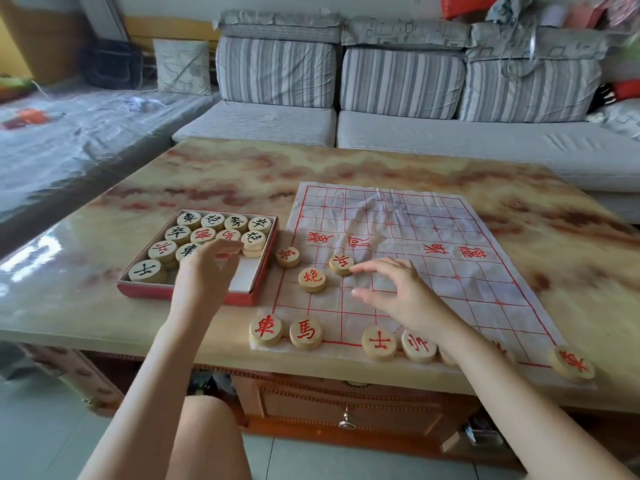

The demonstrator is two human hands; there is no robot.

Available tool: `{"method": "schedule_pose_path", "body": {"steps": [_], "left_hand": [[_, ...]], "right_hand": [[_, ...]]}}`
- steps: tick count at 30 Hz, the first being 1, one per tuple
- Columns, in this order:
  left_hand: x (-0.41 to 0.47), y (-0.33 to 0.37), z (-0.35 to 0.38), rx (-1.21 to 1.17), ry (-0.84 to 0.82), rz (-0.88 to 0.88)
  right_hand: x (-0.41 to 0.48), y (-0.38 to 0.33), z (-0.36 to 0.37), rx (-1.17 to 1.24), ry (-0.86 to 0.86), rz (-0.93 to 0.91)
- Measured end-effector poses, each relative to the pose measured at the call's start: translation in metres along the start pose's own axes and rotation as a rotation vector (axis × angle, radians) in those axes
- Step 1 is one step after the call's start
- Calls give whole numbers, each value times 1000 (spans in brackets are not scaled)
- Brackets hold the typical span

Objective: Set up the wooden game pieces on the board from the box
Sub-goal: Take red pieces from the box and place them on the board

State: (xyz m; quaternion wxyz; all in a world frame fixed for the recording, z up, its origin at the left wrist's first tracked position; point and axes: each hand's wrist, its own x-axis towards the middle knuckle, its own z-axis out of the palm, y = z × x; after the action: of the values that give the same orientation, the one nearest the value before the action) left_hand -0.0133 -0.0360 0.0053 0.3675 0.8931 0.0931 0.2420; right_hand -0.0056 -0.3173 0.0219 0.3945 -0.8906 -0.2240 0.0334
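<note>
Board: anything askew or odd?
The paper board is creased and rumpled through its middle, not flat. Its near edge lies at the table rim, so the near-right red piece sits close to the drop.

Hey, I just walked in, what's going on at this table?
A person is setting up Chinese chess. Their right hand touches a red-marked piece on the paper board with a fingertip. The left hand reaches over the box, which holds many pieces; motion blur hides whether it grips one. Several other red pieces sit along the board's near edge and left side.
</note>
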Motion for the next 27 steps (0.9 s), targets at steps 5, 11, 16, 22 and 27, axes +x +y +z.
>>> {"method": "schedule_pose_path", "body": {"steps": [5,11,16,22,27], "left_hand": [[22,-45,-7,146,49,-81],[56,-52,9,280,-91,17],[80,-55,20,480,-240,67],[77,-58,12,349,-78,28],[51,-54,-14,-62,240,-101]], "right_hand": [[63,-22,38,24,-37,-45],[116,-45,78,54,-26,-86],[124,-44,92,69,-24,-70],[125,-38,98,81,-22,-59],[138,-49,103,49,-4,-80]]}}
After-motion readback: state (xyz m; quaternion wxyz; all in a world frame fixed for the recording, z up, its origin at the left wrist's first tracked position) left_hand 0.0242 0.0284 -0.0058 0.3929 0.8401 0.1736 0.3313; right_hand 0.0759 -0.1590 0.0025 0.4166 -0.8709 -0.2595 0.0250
